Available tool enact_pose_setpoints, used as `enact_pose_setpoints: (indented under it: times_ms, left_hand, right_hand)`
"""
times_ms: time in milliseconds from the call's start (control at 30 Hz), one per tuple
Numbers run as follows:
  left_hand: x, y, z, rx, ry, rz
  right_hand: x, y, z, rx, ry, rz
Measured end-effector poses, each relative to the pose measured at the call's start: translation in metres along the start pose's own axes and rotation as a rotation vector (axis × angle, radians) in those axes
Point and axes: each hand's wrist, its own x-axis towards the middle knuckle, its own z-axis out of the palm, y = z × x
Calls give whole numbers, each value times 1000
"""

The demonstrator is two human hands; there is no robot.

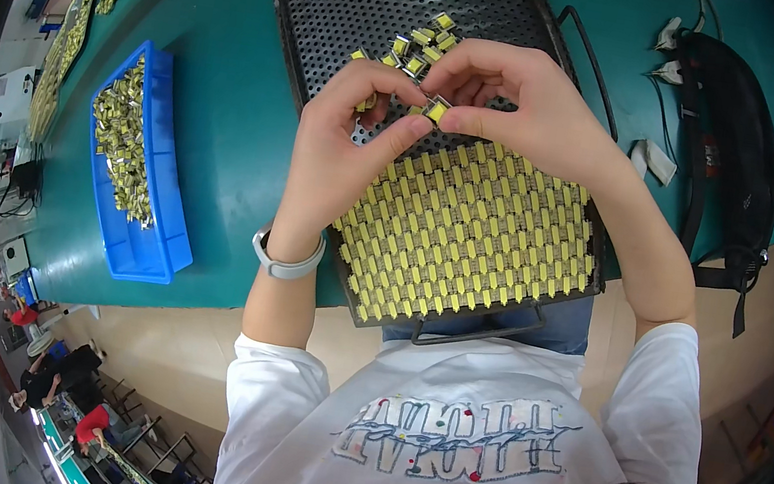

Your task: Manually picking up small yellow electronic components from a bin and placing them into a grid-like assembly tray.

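Note:
A black perforated metal tray [364, 5] lies on the green bench in front of me. Its near half is packed with neat rows of small yellow components [469, 235]; a few loose ones [423, 45] lie on its bare far part. My left hand [347, 140] and my right hand [521, 101] meet above the tray, and together their fingertips pinch one small yellow component [436, 108]. My left hand also seems to hold another piece near its fingers. A white band [285, 261] sits on my left wrist.
A blue plastic bin [139, 243] with a heap of the same yellow parts stands to my left. More trays of parts lie along the far left of the green bench [233, 66]. A black strap bag [736, 145] lies at the right. Other people sit far off at lower left.

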Motion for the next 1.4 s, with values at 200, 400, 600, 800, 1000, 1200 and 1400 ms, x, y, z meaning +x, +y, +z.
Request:
enact_pose_setpoints:
  times_ms: [200,400,600,800,1000,1200,1400]
  left_hand:
    - [0,1,-3,43,-36,37]
    - [1,4,-3,91,-64,111]
    - [1,4,-2,98,-61,135]
    - [-2,-3,-3,-87,-74,79]
    - [3,-5,-10,-386,-96,-33]
    - [0,3,1,-272,-82,-78]
    - [-2,-2,-3,-319,-121,-201]
  right_hand:
    - [-1,-1,-1,-19,-35,-21]
    - [-2,-4,-4,-16,-82,-56]
    - [-3,-5,-5,6,-84,-70]
    - [-1,0,-2,41,-59,-102]
    - [-2,-4,-8,276,-20,27]
    - [-1,7,3,236,61,-78]
    - [-2,1,6,-136,98,-239]
